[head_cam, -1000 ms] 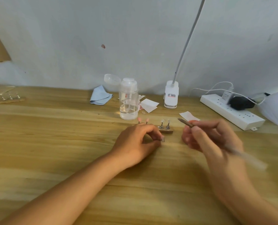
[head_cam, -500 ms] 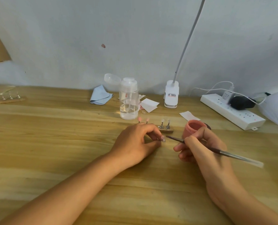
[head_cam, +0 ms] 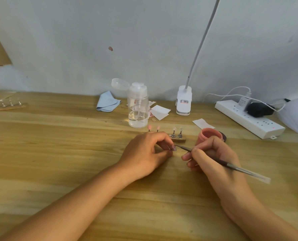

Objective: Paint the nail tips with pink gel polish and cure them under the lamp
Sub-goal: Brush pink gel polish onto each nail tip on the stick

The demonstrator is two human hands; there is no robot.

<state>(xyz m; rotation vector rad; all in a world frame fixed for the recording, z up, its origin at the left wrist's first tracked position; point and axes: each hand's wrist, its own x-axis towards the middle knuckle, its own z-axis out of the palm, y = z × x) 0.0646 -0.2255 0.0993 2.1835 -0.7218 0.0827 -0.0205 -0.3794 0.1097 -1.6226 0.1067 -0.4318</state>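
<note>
My left hand (head_cam: 145,153) rests on the wooden table and pinches a small clear nail tip (head_cam: 174,147) between thumb and fingers. My right hand (head_cam: 212,157) grips a thin brush (head_cam: 221,161) like a pen, and its bristle end touches the nail tip. An open pink gel polish pot (head_cam: 209,135) stands just behind my right hand. A small wooden stand (head_cam: 177,139) behind my left hand carries two pink nail tips (head_cam: 153,128) and two clear ones (head_cam: 177,129) on pegs.
A clear pump bottle (head_cam: 138,106) stands behind the stand, with a blue cloth (head_cam: 107,103) and paper wipes (head_cam: 159,111) beside it. A white clip lamp (head_cam: 183,101) is at the back. A power strip (head_cam: 249,118) lies right. Another tip stand (head_cam: 5,106) sits far left.
My right hand has come down and to the left from the polish pot, bringing the brush end onto the nail tip. The left hand has stayed in place.
</note>
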